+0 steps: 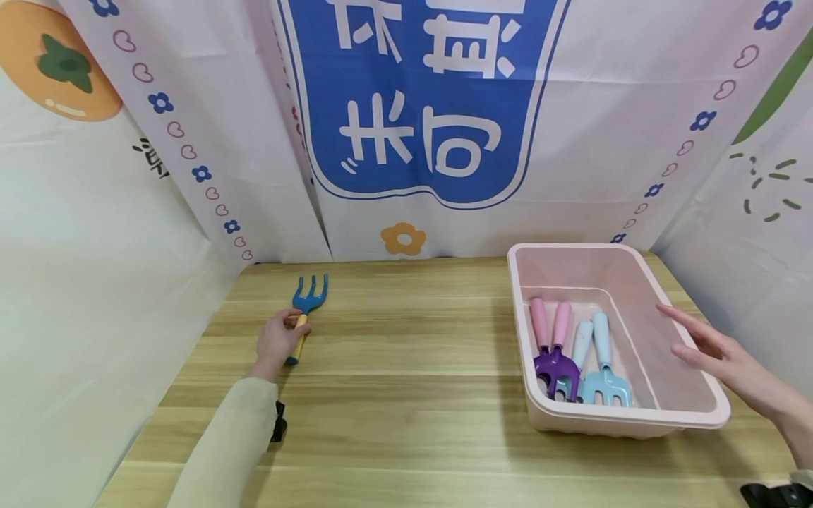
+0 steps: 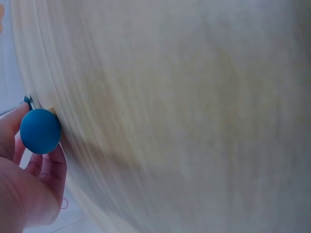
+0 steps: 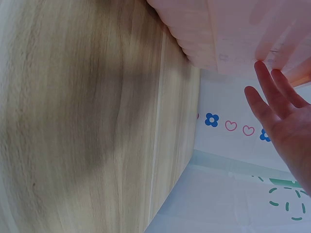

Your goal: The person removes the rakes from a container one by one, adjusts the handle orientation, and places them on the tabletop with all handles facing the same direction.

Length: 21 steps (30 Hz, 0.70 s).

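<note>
My left hand (image 1: 277,343) grips the yellow handle of a small garden fork (image 1: 310,302) on the left part of the table. Its three blue prongs point toward the back wall. In the left wrist view the fork's round blue handle end (image 2: 41,131) faces the camera, with the fingers and thumb of the left hand (image 2: 34,189) around the handle. At the right side of a pale pink plastic bin (image 1: 625,422), my right hand (image 1: 730,356) has its fingers extended at the rim. In the right wrist view the right hand's fingertips (image 3: 261,68) are close against the bin wall (image 3: 233,34).
Inside the bin lie purple tools with pink handles (image 1: 556,367) and light blue tools with pale blue handles (image 1: 606,386), partly overlapping. Printed cloth (image 1: 406,219) hangs behind the wooden table (image 1: 406,367) and on both sides.
</note>
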### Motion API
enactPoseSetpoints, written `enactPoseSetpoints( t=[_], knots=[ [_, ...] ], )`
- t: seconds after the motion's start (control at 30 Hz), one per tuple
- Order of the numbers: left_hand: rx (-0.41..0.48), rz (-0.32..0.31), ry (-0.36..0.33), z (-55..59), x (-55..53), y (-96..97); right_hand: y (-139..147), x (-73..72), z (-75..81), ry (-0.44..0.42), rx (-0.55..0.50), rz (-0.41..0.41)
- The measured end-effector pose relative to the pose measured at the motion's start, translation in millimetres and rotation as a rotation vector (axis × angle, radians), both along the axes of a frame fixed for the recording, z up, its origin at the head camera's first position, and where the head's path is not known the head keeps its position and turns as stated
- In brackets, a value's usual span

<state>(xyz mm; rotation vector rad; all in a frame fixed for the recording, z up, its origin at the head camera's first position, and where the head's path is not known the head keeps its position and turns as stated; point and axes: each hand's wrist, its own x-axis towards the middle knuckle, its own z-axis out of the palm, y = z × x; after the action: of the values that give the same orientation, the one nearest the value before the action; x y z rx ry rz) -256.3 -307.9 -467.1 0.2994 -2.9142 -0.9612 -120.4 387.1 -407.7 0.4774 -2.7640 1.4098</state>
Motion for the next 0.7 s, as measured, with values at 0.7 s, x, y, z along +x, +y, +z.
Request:
enactPoseSetpoints(
  t=[0.7],
  knots=[
    [0.036,-0.021,-0.022,5.8,-5.5,-0.2,0.2,-0.6,0.1,0.0,-0.002,0.004]
  ],
)
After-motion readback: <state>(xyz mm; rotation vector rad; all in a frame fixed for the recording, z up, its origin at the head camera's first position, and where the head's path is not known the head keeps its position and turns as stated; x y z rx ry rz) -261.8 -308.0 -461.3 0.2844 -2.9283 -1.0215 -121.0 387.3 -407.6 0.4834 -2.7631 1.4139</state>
